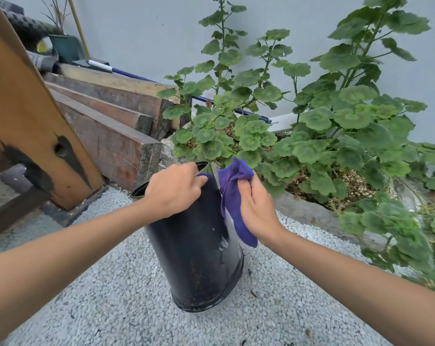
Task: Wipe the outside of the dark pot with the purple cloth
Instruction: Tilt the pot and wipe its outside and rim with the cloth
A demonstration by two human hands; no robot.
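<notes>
Standing tilted on the pale gravel ground (111, 295), the tall dark plastic pot (196, 258) looks light and tippy. Your left hand (172, 189) grips its rim; your right hand (256, 208) presses the soft purple cloth (232, 196) against its right side.

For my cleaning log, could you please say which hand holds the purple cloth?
The right hand presses the purple cloth to the dark pot; the left hand grips its rim.
</notes>
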